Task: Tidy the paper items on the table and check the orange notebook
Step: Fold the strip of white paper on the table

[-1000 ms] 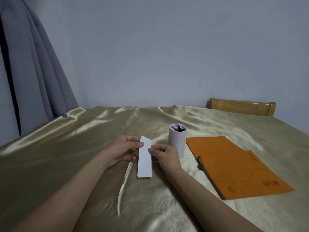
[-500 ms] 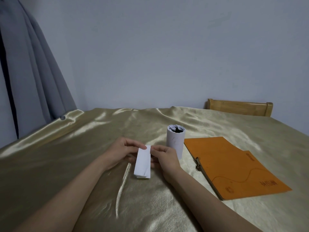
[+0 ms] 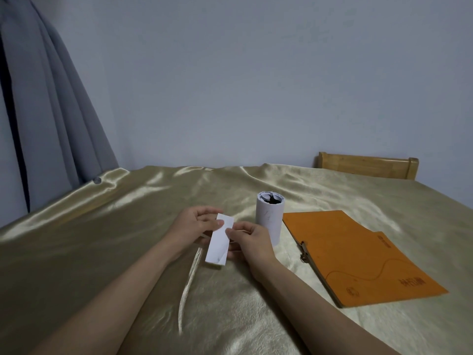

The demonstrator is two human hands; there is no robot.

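A folded white paper strip (image 3: 218, 243) stands tilted on the gold tablecloth (image 3: 102, 252), its lower end touching the cloth. My left hand (image 3: 193, 228) pinches its upper left edge with thumb and fingers. My right hand (image 3: 249, 242) pinches its right edge. Just behind my right hand stands an upright white paper roll (image 3: 269, 217) with a dark hollow top. The orange notebook (image 3: 358, 254) lies closed and flat to the right, with a metal clasp on its left edge.
A raised crease in the tablecloth (image 3: 189, 283) runs toward me below the strip. A wooden chair back (image 3: 366, 167) shows behind the table's far right edge. Grey curtains (image 3: 51, 111) hang at the left against a pale wall.
The strip looked shorter and folded half a second ago; now it is longer again and leans right. Both hands stayed on it, close together.
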